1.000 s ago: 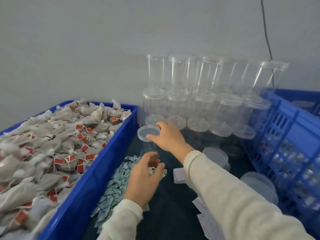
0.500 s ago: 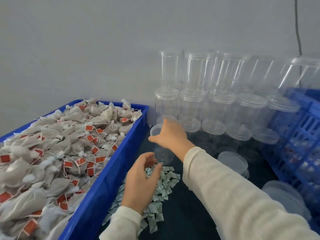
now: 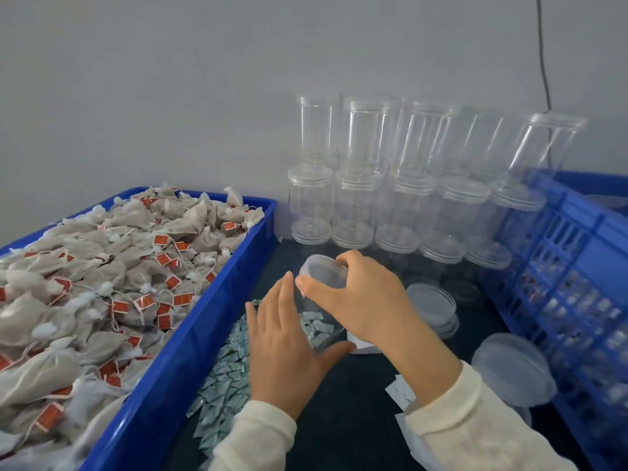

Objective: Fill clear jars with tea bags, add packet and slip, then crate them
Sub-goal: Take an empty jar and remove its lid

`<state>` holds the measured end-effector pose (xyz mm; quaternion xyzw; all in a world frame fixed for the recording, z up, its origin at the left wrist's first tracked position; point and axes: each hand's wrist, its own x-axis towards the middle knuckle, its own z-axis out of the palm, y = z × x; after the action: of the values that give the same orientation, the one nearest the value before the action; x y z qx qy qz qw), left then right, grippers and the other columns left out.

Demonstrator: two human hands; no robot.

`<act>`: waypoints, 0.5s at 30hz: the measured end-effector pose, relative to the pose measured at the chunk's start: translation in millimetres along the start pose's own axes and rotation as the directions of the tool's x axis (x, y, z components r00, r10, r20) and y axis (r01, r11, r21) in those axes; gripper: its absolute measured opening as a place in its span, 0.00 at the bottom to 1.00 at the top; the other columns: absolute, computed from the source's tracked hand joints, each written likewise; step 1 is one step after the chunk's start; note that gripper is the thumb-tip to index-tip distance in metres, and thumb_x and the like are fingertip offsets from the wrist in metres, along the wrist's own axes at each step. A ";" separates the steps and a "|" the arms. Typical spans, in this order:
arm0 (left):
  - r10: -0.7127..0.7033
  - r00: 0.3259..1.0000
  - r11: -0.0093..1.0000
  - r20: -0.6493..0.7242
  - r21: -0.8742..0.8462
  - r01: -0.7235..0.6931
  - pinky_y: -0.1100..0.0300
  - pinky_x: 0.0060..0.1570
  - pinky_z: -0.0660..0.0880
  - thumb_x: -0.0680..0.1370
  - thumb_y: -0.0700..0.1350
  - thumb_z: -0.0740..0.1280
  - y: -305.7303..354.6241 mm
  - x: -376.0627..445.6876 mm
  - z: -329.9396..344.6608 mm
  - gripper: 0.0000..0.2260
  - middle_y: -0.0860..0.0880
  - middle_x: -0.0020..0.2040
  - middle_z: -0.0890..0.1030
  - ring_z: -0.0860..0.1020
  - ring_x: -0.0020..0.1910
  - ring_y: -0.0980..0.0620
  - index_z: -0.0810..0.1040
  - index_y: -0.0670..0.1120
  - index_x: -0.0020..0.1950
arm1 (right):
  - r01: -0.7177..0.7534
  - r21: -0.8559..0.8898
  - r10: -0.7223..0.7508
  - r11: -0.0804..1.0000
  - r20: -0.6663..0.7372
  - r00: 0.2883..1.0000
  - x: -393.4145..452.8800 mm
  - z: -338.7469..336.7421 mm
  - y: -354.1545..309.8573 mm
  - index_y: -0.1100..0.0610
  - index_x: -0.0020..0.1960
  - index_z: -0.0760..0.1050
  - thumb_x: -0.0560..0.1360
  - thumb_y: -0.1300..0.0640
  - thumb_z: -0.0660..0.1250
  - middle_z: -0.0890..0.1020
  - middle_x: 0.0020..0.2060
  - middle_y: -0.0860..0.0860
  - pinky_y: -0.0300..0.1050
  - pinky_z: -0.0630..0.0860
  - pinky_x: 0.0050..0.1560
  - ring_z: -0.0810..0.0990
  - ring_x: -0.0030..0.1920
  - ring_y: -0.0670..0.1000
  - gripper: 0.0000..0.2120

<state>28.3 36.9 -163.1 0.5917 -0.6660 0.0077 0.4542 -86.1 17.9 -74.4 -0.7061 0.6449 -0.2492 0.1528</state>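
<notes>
A clear jar (image 3: 321, 300) stands tilted just right of the blue bin (image 3: 190, 334), its open mouth up, a lid (image 3: 323, 271) held at its top. Tea bags (image 3: 112, 277), grey-beige with red tags, fill that bin in a heap. Small pale blue-green packets (image 3: 224, 379) lie scattered against the bin's right wall. White slips (image 3: 401, 396) lie further right. Stacked empty jars (image 3: 384, 185) stand beyond the bin's far right corner.

A dark desk (image 3: 343, 419) is carrying everything. At nine o'clock a blue tray (image 3: 190, 338) heaped with tea bags is sitting on it. Small pale packets (image 3: 224, 375) are lying scattered just beside the tray. Stacked clear jars (image 3: 384, 205) are standing at twelve o'clock against the wall. Loose lids (image 3: 431, 304) are resting at three, near a blue crate (image 3: 577, 266). White slips (image 3: 401, 396) are lying at five.
</notes>
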 end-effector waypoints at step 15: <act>0.179 0.950 0.910 0.256 0.324 -0.259 0.48 0.53 0.79 0.54 0.48 0.81 3.7 -11.4 -12.0 0.38 0.41 0.55 0.80 0.80 0.53 0.40 0.77 0.37 0.61 | -0.123 0.187 0.070 0.975 0.268 0.961 -12.9 24.0 38.0 0.50 0.66 0.65 0.70 0.29 0.45 0.76 0.55 0.47 0.47 0.68 0.51 0.74 0.53 0.50 0.35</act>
<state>31.2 53.5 -161.1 0.5818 -0.7624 0.1126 0.2599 -105.2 23.5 -116.8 -0.6809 0.6246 -0.2110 0.3188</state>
